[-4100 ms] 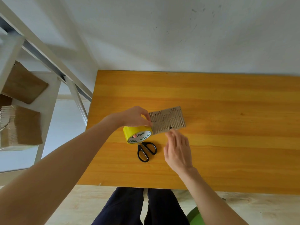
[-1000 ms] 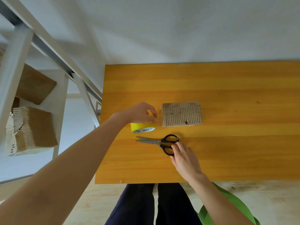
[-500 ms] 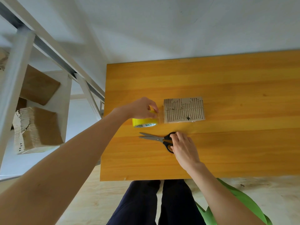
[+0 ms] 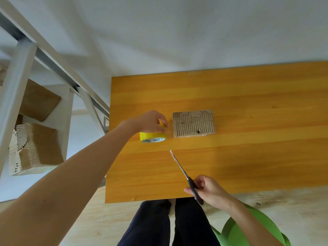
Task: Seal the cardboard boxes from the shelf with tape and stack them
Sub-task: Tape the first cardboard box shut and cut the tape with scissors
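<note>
The cardboard box is sitting at three o'clock of the tape roll, which the left hand is gripping from above; the right hand is clutching the scissors by the handles; the box is looking light yet crushable, best held by its short ends.

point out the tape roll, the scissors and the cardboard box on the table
tape roll (image 4: 150,136), head view, on its yellow outer wall
scissors (image 4: 179,165), head view, midway along the blades
cardboard box (image 4: 193,124), head view, centre of its ribbed top face
</note>
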### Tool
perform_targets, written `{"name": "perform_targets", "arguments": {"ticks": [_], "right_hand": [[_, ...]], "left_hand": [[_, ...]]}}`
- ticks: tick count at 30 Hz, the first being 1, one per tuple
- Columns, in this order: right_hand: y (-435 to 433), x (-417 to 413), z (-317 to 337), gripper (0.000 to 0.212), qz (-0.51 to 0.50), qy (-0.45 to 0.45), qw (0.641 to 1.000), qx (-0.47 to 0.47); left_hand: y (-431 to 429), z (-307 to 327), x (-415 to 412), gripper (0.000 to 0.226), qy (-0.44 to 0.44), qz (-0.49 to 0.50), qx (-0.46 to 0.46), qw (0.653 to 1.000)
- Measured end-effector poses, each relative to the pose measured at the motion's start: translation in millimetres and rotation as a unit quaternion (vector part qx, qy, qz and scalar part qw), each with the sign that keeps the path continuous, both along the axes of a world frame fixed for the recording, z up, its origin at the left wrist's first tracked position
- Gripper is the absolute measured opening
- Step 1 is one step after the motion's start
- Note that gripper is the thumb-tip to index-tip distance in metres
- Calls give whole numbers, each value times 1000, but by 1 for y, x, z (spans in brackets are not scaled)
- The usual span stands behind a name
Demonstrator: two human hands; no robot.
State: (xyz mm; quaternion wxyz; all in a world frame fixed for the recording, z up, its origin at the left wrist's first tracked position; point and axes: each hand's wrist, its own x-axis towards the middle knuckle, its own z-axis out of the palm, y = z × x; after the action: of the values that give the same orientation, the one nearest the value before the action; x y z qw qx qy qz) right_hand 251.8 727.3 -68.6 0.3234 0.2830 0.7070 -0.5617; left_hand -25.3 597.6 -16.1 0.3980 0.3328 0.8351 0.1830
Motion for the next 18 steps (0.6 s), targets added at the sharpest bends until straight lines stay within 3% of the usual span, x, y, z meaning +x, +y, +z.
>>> {"name": "perform_targets", "arguments": {"ticks": [8, 18], "right_hand": [[-24, -36, 13, 72, -115, 45, 979, -162], [-41, -76, 14, 64, -187, 74, 972, -122]], "left_hand": [[0, -2, 3, 21, -9, 10, 12, 1000], [-1, -7, 5, 15, 6, 1, 4, 1000]]}}
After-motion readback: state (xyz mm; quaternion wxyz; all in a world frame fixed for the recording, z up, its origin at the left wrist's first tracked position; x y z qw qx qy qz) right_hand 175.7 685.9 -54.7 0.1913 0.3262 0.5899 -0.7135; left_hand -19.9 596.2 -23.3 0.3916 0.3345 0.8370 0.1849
